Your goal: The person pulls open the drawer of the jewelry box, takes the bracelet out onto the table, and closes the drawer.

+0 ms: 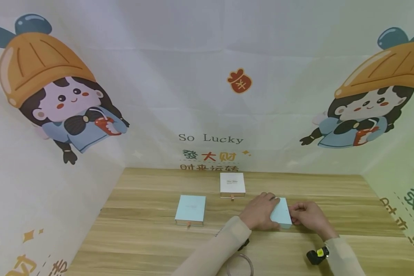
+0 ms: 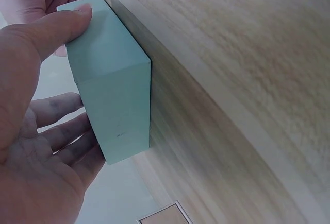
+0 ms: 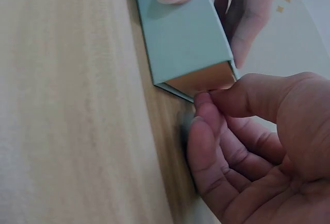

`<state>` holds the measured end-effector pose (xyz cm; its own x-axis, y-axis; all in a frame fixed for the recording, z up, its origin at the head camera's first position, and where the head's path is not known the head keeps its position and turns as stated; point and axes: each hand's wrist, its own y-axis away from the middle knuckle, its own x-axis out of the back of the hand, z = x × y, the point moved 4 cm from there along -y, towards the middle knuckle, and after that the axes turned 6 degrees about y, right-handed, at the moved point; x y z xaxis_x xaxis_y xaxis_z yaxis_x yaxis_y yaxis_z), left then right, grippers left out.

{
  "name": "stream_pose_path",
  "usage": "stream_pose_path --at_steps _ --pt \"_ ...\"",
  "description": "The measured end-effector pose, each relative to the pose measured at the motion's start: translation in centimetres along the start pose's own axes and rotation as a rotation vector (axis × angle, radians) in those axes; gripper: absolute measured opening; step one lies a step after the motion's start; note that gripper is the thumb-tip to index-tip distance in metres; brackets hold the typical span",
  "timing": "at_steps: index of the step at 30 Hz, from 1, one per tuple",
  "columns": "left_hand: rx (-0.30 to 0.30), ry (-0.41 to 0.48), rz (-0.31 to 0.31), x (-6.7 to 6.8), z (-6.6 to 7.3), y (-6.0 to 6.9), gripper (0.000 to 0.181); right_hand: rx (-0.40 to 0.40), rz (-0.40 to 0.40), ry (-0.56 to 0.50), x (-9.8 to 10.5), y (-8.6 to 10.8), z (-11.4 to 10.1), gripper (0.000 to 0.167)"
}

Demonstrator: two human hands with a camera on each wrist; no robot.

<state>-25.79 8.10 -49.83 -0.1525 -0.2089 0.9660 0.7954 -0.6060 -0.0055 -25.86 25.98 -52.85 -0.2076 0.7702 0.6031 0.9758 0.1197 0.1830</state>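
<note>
A pale blue-green drawer box (image 1: 281, 212) lies on the table with its brown drawer front (image 3: 201, 81) turned toward my right hand. My left hand (image 1: 260, 212) grips the box from the left. In the left wrist view, its thumb lies on one side of the box (image 2: 111, 74) and its fingers are on the opposite side. My right hand (image 1: 308, 216) pinches with thumb and index finger at the middle of the drawer front (image 3: 206, 87); the pull tab there is covered by the fingertips. The drawer looks flush with the sleeve.
Another pale blue box (image 1: 190, 210) with a small orange tab stands on the left of the wooden table (image 1: 138, 230). Farther back is a white box (image 1: 232, 184), also with a tab. A printed cloth backdrop (image 1: 179, 88) rises behind. Near the front lies a clear ring-shaped cord (image 1: 252, 264).
</note>
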Motion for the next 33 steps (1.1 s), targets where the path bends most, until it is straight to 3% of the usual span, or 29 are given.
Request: stream_pose_path --at_steps 14,24,33 --pt "-0.003 0.016 0.012 -0.9 -0.2 -0.2 0.086 0.016 0.059 0.076 0.0 0.8 -0.2 0.022" --pt "0.028 0.015 -0.021 -0.2 -0.6 -0.1 0.087 0.052 0.082 0.118 1.0 0.8 -0.2 0.019" --pt "0.031 0.036 -0.029 -0.4 -0.3 -0.1 0.086 0.024 0.089 0.143 1.8 1.1 0.8 0.018"
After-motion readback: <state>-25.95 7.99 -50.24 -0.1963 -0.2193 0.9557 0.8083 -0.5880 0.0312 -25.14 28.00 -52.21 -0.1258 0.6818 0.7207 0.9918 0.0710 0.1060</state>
